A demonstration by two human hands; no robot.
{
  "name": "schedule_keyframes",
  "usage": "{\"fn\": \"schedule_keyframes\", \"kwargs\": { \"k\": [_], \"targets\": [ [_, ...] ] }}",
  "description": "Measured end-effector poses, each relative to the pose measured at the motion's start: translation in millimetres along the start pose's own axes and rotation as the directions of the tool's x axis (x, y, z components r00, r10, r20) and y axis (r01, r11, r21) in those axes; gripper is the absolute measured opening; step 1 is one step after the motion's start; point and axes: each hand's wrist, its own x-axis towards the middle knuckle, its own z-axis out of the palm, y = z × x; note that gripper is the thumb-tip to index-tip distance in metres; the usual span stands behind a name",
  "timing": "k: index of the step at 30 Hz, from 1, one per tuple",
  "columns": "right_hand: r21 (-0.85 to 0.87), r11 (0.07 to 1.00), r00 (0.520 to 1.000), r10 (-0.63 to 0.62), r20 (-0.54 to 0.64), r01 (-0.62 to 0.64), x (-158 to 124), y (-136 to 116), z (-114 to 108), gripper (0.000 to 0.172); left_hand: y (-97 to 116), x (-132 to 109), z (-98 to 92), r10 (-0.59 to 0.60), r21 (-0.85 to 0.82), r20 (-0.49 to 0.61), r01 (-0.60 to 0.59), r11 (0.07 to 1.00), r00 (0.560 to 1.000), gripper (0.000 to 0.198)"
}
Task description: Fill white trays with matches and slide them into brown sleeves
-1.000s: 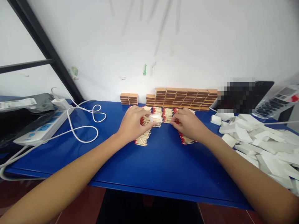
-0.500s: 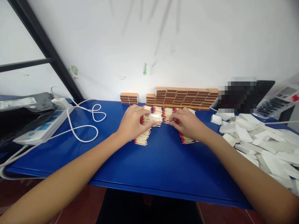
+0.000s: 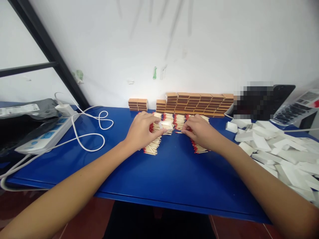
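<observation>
Between the thumb and fingers of my left hand [image 3: 141, 130] is a small white matchbox tray [image 3: 166, 125], held with its open side up; a few matches seem to lie in it. My right hand [image 3: 199, 130] is closed in a pinch on a match [image 3: 178, 132], whose red head points left toward the tray. Rows of red-tipped matches [image 3: 151, 147] lie on the blue table under and around both hands. Another pile of matches [image 3: 179, 122] sits between the hands, and part of the right-hand row is hidden beneath my right hand.
Brown matchboxes [image 3: 199, 104] are stacked along the wall, with a smaller stack [image 3: 138, 104] to their left. White trays [image 3: 281, 146] are heaped at the right, before a dark tablet-like device [image 3: 281, 101]. At the left lie a power strip [image 3: 45, 136] and a white cable [image 3: 91, 134].
A match now sticks out to the left from my right fingertips, where none showed clearly before. My left hand and the tray have stayed in place.
</observation>
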Motion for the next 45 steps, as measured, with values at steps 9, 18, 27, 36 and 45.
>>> {"fn": "schedule_keyframes", "kwargs": {
  "k": [9, 18, 27, 36, 45],
  "targets": [
    [0.008, 1.0, 0.999, -0.003, 0.044, 0.003, 0.8, 3.0, -1.3, 0.012, -0.8, -1.2, 3.5, 0.0, 0.001, 0.015, 0.0, 1.0, 1.0, 0.035],
    [0.047, 0.998, 0.998, 0.039, 0.04, -0.041, 0.5, -14.0, -9.7, 0.017, -1.3, -0.4, 1.8, -0.003, 0.002, 0.021, 0.003, 1.0, 1.0, 0.033],
    [0.132, 0.988, 0.983, -0.051, -0.175, 0.075, 0.7, -48.2, -22.9, 0.012, 6.9, -2.2, 3.6, 0.113, -0.1, -0.007, -0.113, 0.989, 0.994, 0.035],
    [0.177, 0.98, 0.985, -0.058, -0.16, 0.086, 0.2, -59.6, -26.5, 0.014, 19.9, -2.0, 1.1, 0.133, -0.193, 0.034, -0.124, 0.973, 0.991, 0.032],
    [-0.005, 0.999, 0.99, 0.034, -0.134, -0.035, 0.8, -18.8, -19.6, 0.018, 4.0, -1.9, 2.5, 0.02, -0.073, -0.056, -0.024, 0.997, 0.998, 0.033]
  ]
}}
